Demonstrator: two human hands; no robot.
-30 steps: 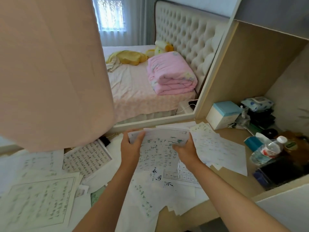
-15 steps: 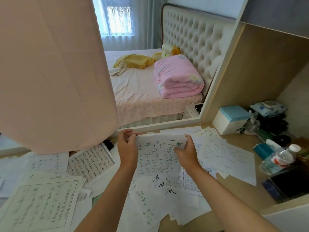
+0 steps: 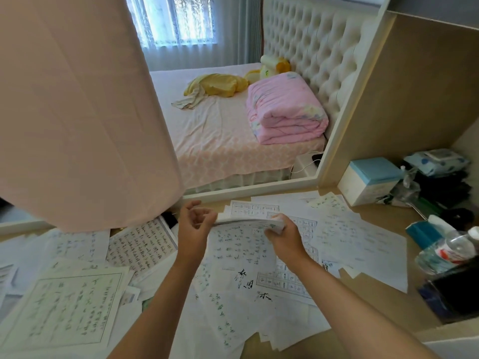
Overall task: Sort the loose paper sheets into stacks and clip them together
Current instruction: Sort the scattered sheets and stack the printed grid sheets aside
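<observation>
A thin stack of sheets with green handwriting (image 3: 241, 242) is held just above the desk, its far edge tipped up so the sheet edges show. My right hand (image 3: 283, 235) grips the stack's right side, fingers curled over the top edge. My left hand (image 3: 194, 229) is at the stack's left edge with fingers loosely curled and spread; only the thumb seems to touch the paper. Many loose written sheets (image 3: 259, 286) lie scattered under and around the hands. No clip is visible.
More sheets lie at the left (image 3: 62, 309) and right (image 3: 360, 242) of the wooden desk (image 3: 383, 301). A blue-topped tissue box (image 3: 370, 177), a water bottle (image 3: 445, 252) and dark items crowd the right alcove. Pink fabric (image 3: 77, 99) hangs at the upper left; a bed lies beyond.
The stack has tipped from facing me to nearly flat. My left hand has loosened its grip on the left edge; my right hand keeps hold. The view has shifted slightly.
</observation>
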